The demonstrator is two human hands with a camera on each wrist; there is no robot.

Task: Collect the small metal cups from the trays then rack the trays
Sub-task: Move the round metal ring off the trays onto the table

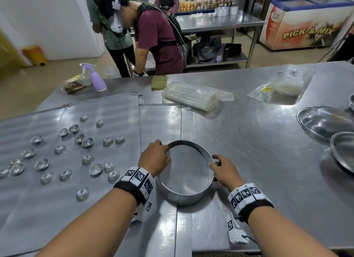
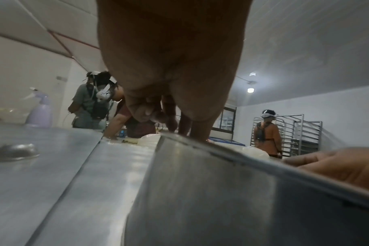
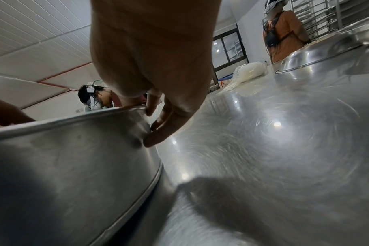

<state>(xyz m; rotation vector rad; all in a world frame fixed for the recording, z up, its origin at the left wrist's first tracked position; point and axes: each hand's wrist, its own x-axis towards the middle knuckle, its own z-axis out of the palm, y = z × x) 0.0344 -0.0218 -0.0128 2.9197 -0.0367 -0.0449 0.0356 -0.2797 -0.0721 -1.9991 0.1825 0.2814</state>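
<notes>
Both hands, left hand [image 1: 153, 159] and right hand [image 1: 224, 170], are gripping round shallow metal pan [image 1: 191, 198] at lower centre; small shiny metal cups [image 1: 88, 159] are lying scattered at left.

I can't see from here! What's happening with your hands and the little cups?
Left hand, right hand both gripping round pan rim. Small metal cups scattered on tray, none collected. Nothing in the way.

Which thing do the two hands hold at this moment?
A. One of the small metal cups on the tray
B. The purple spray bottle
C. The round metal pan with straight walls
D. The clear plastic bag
C: the left hand and the right hand both grip the rim of the round metal pan, one on each side, while the small metal cups lie untouched on the tray.
</notes>
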